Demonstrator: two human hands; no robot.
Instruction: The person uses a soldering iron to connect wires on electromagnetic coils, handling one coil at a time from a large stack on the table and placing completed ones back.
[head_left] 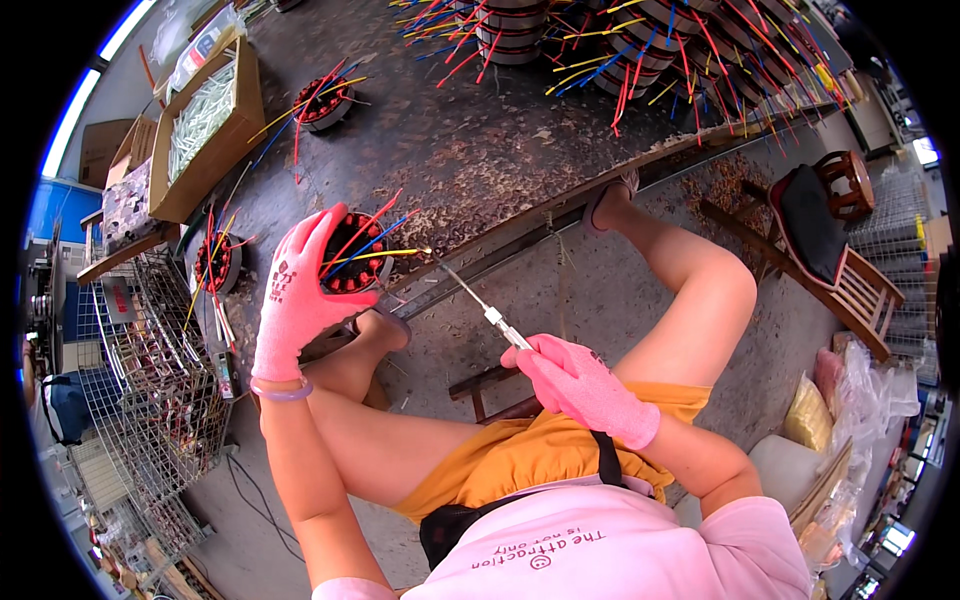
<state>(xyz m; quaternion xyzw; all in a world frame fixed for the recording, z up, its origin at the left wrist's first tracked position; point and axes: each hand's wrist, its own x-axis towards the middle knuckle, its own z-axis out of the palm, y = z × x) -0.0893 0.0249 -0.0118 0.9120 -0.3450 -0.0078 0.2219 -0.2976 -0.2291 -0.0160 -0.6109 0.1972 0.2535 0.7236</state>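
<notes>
My left hand (300,290), in a pink glove, grips the near left side of a round motor stator (374,270), thumb and fingers curved round its rim. The stator has a dark ring and red windings, and stands at the table's front edge. Red, blue and yellow lead wires (372,240) stick out of it to the right. My right hand (585,388), also gloved in pink, is closed round the handle of a thin-shafted hand tool (494,317). Its slim tip points up and left, close to the yellow wire's end; whether they touch I cannot tell.
Two more stators (325,105) (218,262) sit on the worn dark table (440,130). Stacked stators with wires (510,35) fill its far right. A carton of white tubes (205,120) stands at left, above wire baskets (140,390). A wooden chair (815,235) is at right.
</notes>
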